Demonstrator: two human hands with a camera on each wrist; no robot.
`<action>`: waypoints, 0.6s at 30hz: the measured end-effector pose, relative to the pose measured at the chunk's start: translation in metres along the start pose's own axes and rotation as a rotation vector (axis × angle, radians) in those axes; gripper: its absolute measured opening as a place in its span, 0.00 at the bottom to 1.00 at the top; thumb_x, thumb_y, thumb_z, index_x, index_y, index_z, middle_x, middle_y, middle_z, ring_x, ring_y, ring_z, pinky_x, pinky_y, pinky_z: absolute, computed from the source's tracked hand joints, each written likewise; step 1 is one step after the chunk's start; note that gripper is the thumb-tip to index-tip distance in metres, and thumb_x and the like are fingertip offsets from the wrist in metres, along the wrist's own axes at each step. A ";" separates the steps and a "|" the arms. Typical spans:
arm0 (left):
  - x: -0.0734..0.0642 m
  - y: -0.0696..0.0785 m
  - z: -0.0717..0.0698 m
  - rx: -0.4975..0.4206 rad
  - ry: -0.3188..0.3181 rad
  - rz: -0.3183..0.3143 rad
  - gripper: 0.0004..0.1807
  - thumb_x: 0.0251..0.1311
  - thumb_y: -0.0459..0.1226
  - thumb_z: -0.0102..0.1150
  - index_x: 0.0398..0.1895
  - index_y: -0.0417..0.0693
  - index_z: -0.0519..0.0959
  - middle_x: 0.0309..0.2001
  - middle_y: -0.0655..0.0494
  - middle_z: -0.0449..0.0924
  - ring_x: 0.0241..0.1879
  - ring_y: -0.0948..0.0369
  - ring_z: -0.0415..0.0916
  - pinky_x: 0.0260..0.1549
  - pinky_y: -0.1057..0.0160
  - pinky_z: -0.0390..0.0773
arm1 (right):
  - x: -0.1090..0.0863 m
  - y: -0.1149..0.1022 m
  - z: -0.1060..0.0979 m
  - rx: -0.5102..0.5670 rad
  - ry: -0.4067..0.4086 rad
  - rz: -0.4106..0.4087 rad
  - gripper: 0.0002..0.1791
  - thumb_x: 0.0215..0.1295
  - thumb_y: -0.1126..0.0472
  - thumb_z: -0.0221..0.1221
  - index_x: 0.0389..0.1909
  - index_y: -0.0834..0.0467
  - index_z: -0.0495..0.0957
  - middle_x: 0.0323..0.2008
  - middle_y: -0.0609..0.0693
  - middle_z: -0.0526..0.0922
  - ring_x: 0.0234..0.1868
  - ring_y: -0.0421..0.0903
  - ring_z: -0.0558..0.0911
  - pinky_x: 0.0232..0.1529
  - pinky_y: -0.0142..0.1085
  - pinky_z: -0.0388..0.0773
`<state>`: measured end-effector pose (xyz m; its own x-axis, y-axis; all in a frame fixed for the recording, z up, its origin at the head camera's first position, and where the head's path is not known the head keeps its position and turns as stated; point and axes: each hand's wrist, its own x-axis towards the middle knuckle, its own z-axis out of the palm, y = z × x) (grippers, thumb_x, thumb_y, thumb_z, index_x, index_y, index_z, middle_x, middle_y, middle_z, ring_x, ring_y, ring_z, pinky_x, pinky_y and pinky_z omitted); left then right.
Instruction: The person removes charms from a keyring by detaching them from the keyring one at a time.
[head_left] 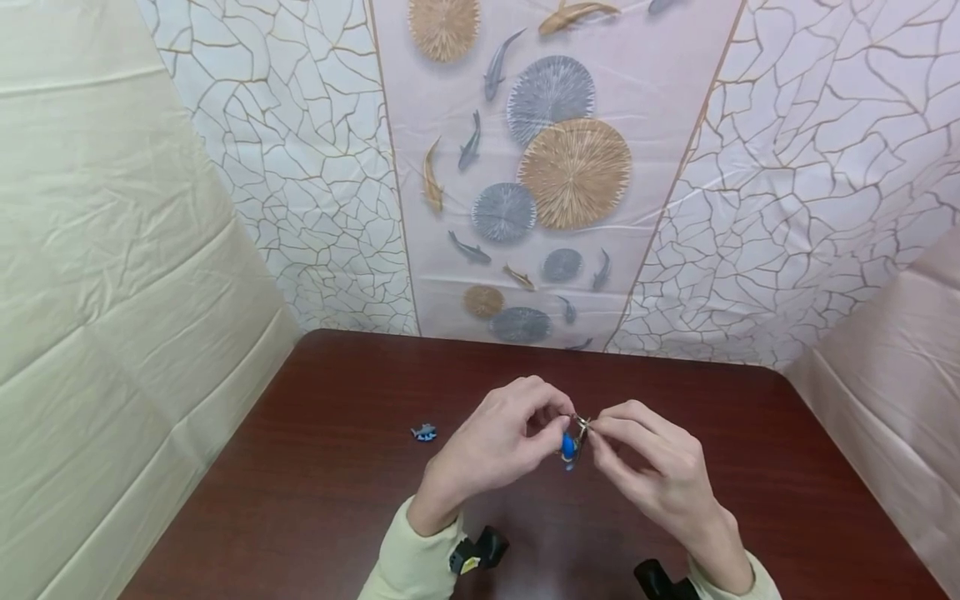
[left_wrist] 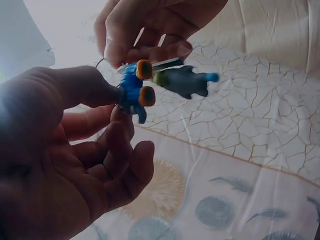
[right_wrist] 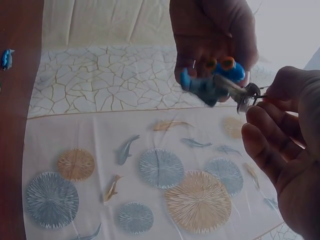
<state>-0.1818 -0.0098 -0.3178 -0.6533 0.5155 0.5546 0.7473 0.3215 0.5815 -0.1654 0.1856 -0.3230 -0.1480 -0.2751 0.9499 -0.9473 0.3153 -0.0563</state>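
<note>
My left hand (head_left: 510, 433) pinches a small blue figure (left_wrist: 132, 85) with two orange round ends between thumb and finger. From the same cluster hangs a grey-blue figure (left_wrist: 182, 81) with a bright blue tip, blurred in the right wrist view. My right hand (head_left: 652, 462) pinches the metal key ring (right_wrist: 251, 96) that joins the pieces, thumb against fingertips. Both hands are close together above the table, the cluster between them. Fingers partly hide where the ring meets the blue figure.
Another small blue-grey figure (head_left: 424, 432) lies on the dark brown table (head_left: 337, 492), left of my left hand. Behind the table hangs a patterned cloth (head_left: 502, 133) with fish and round shapes. Plain pale cloth (head_left: 97, 292) borders the left side.
</note>
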 end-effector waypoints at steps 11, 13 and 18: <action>0.000 0.003 0.001 -0.103 0.000 -0.012 0.03 0.68 0.38 0.55 0.38 0.48 0.76 0.32 0.61 0.78 0.29 0.72 0.72 0.29 0.73 0.75 | 0.003 -0.002 0.002 -0.013 -0.026 -0.026 0.14 0.67 0.63 0.56 0.24 0.66 0.80 0.23 0.52 0.77 0.24 0.37 0.74 0.27 0.19 0.71; 0.001 0.005 0.002 -0.139 -0.010 -0.021 0.02 0.68 0.37 0.55 0.38 0.49 0.76 0.32 0.61 0.78 0.28 0.72 0.73 0.29 0.72 0.76 | 0.002 -0.001 0.002 0.000 -0.037 -0.022 0.14 0.68 0.63 0.57 0.24 0.66 0.80 0.24 0.52 0.77 0.25 0.37 0.75 0.27 0.21 0.72; 0.001 0.004 0.003 -0.160 0.002 0.033 0.03 0.64 0.33 0.56 0.37 0.50 0.75 0.34 0.61 0.78 0.31 0.72 0.74 0.31 0.72 0.77 | -0.005 0.004 0.000 0.083 -0.074 0.032 0.11 0.68 0.62 0.58 0.29 0.66 0.81 0.30 0.53 0.78 0.33 0.39 0.77 0.36 0.24 0.74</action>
<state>-0.1794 -0.0058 -0.3170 -0.6287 0.5221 0.5763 0.7400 0.1738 0.6498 -0.1680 0.1881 -0.3280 -0.1965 -0.3338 0.9219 -0.9615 0.2500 -0.1144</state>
